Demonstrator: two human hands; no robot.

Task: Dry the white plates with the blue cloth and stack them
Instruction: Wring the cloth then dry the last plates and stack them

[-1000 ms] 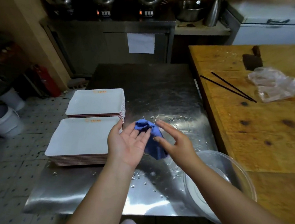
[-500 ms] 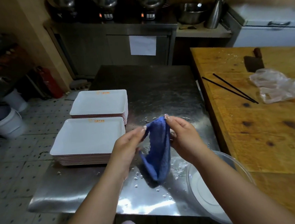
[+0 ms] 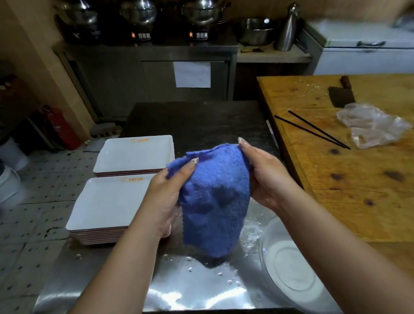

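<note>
Reaching in from the bottom edge, both forearms, angled up toward the middle of the steel table (image 3: 178,119). Left hand (image 3: 165,192) raised above the wet tabletop, thumb laid over the front of the blue cloth (image 3: 214,201), pinching its upper left corner. Right hand (image 3: 264,177) level with it, fingers curled round the cloth's upper right edge, one fingertip poking above the hem. Stretched between the two hands, hanging free, lower end dangling just above the water drops (not touching a plate).

Low on the right, under the right forearm, a clear glass bowl (image 3: 269,241) with a round white plate (image 3: 292,266) lying inside it. Left of the left hand, on the table, near stack of white plates (image 3: 108,204), rectangular, its right edge hidden behind the left wrist. Just beyond, touching or nearly so, far stack of white plates (image 3: 132,154), same shape, orange print at the far rim.

Right of the table, a wooden counter (image 3: 376,180) carrying black chopsticks (image 3: 310,129), a crumpled plastic bag (image 3: 372,126) and a cleaver (image 3: 341,95).
</note>
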